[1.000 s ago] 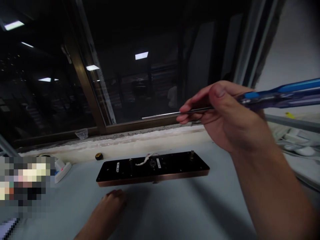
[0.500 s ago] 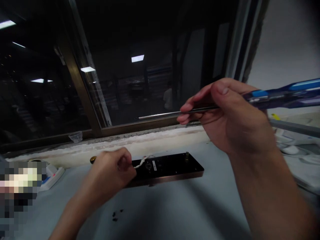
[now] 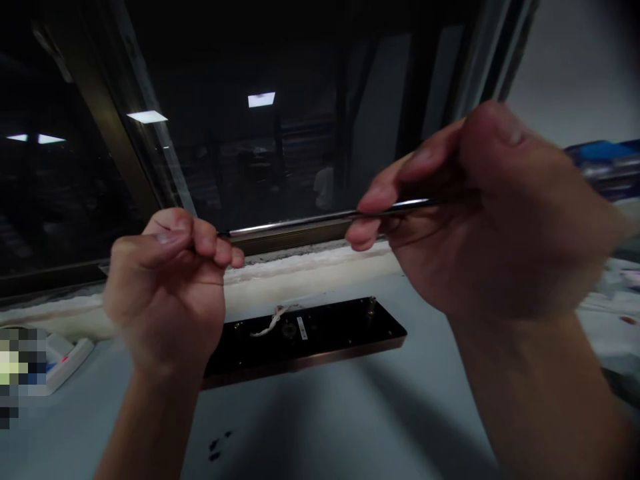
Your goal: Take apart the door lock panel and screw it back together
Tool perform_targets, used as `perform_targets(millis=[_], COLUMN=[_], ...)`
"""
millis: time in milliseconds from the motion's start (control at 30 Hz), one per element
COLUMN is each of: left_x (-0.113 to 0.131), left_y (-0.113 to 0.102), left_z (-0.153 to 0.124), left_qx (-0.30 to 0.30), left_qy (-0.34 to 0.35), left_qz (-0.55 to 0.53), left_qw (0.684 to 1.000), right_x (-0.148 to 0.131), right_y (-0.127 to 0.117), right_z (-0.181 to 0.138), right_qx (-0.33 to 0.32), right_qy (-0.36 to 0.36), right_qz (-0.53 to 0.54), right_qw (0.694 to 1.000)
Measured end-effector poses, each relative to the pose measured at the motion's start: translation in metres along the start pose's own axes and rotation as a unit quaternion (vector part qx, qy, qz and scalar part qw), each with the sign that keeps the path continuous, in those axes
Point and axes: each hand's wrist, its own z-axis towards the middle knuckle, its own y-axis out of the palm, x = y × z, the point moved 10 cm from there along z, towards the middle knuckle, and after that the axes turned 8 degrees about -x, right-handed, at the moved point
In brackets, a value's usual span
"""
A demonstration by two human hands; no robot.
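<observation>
My right hand [image 3: 480,220] is wrapped round a screwdriver [image 3: 295,221], its long metal shaft pointing left and running along the fingers. The blue handle sticks out behind the hand at the right edge of the view. My left hand [image 3: 173,280] is raised at the dark tip of the shaft, thumb and fingers closed together; whatever they hold is too small or hidden to make out. Below lies a long black panel [image 3: 335,333] with a copper-coloured edge, a short twisted white cable [image 3: 270,325], a white label and a brass post [image 3: 371,307]. My left hand covers its left end.
Several small dark pieces [image 3: 215,447], perhaps screws, lie on the light-blue table [image 3: 320,427] in front. A white power strip [image 3: 73,367] is at the left. Behind the table run a rough white sill [image 3: 305,263] and a dark window. White items crowd the right edge.
My left hand has risen from the panel's cable to the screwdriver tip, and the cable now lies free on the panel. My right hand with the screwdriver appears larger and closer.
</observation>
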Motion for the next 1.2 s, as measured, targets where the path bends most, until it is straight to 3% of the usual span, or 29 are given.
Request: perform_targets(millis=[133,267,367,467,867,1000,1200], left_x=[0.009,0.012,0.014,0.017,-0.011,-0.008,-0.004], left_y=[-0.004,-0.005,0.001,0.005,0.002,-0.003,0.001], left_z=[0.004,0.002,-0.001,-0.003,0.000,0.000,0.000], left_qx=[0.019,0.033,0.006,-0.022,0.019,0.043,0.011], left_qy=[0.039,0.064,0.091,0.115,-0.035,-0.038,-0.030], left_qz=[-0.002,0.017,0.050,0.057,-0.082,-0.042,-0.047], left_qw=[0.999,0.997,0.995,0.992,0.996,0.998,0.998], right_x=[0.002,-0.002,-0.008,-0.011,-0.018,-0.019,-0.023], right_y=[-0.001,0.009,0.022,0.026,0.024,0.026,0.032], right_z=[0.001,-0.002,-0.005,-0.007,-0.012,-0.012,-0.015], right_qx=[0.003,-0.049,-0.098,-0.100,-0.023,-0.003,-0.038], right_qy=[-0.004,-0.031,-0.068,-0.087,-0.112,-0.117,-0.134], right_qz=[0.006,-0.012,-0.028,-0.053,-0.081,-0.084,-0.061], right_qw=[1.000,0.998,0.992,0.990,0.990,0.990,0.988])
